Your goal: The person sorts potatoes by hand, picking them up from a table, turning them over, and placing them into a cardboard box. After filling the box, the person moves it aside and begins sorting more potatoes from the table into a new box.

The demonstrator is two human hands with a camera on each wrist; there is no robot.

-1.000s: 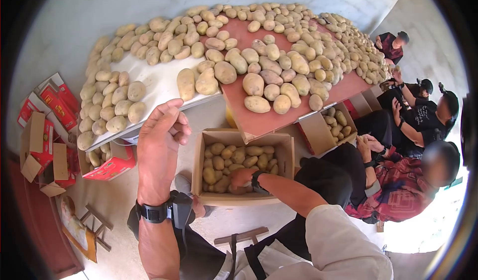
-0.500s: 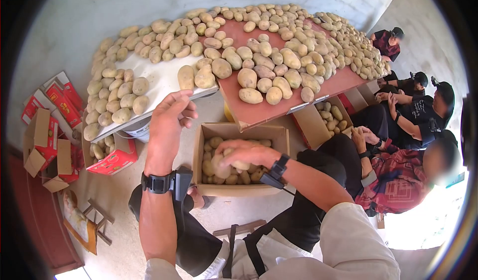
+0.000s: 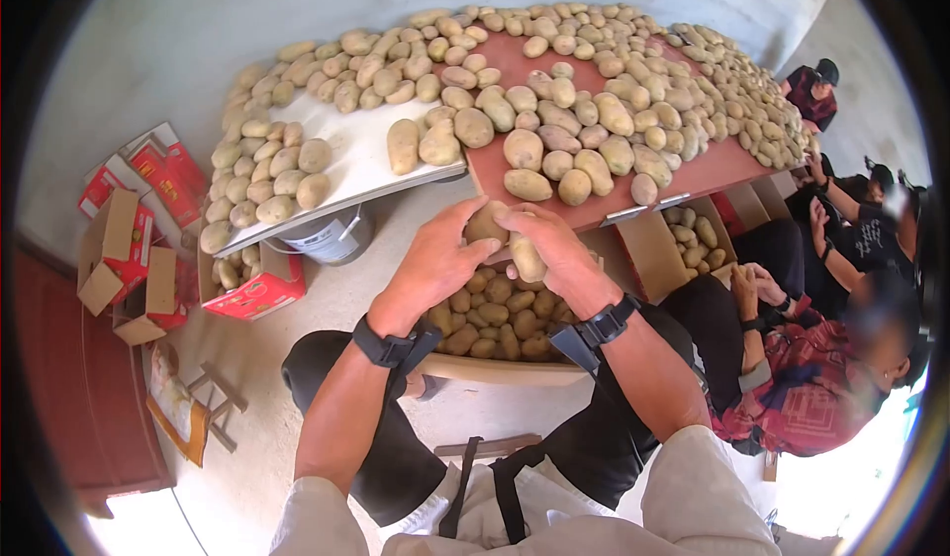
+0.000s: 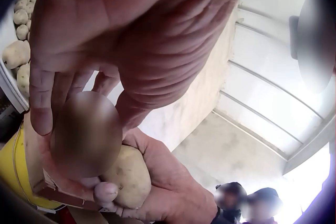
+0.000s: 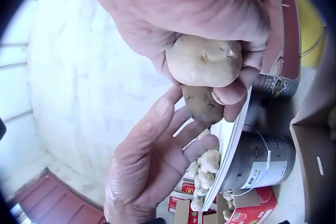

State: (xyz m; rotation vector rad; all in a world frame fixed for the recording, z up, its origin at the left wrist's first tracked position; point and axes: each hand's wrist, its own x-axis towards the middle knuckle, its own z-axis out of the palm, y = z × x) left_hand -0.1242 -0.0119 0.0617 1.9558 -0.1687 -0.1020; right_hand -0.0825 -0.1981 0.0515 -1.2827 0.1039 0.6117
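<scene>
Above the carton, my right hand (image 3: 566,259) grips a pale potato (image 3: 526,257), seen close in the right wrist view as a knobbly potato (image 5: 205,62). A second, darker potato (image 3: 487,222) lies between the hands, against the right fingers. My left hand (image 3: 435,257) is beside it; in the right wrist view the left hand (image 5: 149,166) has spread, slightly bent fingers reaching to the darker potato (image 5: 202,104), the thumb apart from it. In the left wrist view that potato (image 4: 86,134) is blurred, before the left fingers. Many potatoes (image 3: 495,309) lie in the carton (image 3: 505,370).
Potatoes cover much of the white tabletop (image 3: 366,145) and red tabletop (image 3: 495,165). A grey bucket (image 3: 332,237) stands under the white one. Red cartons (image 3: 259,297) are at the left; another potato carton (image 3: 643,249) and seated people (image 3: 792,388) are at the right.
My right hand has risen from inside the carton with potatoes and now meets the left. The left hand has moved right and down, beside the darker potato.
</scene>
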